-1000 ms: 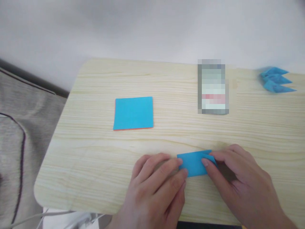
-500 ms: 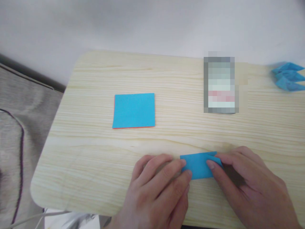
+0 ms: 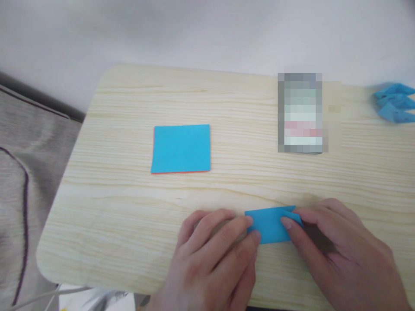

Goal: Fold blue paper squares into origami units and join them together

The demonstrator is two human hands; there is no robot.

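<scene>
A narrow folded piece of blue paper (image 3: 270,226) lies near the table's front edge, between my two hands. My left hand (image 3: 217,255) holds its left end down with curled fingertips. At the right end, my right hand (image 3: 343,250) pinches a corner between thumb and index finger, and that corner is turned over in a small flap. The underside of the paper is hidden. Further back on the left lies a flat stack of blue paper rectangles (image 3: 180,149), with a thin red edge showing along its left and bottom sides.
A phone-like device (image 3: 300,114), blurred by pixelation, lies toward the back. Several folded blue paper pieces (image 3: 394,103) sit at the far right. Behind the pale wooden table (image 3: 106,207) is a white wall (image 3: 194,34); grey fabric (image 3: 39,151) and a cable (image 3: 52,293) are at the left.
The camera view has shifted slightly, so the table's far objects sit a little differently. Both hands and the folded blue paper keep nearly the same pose.
</scene>
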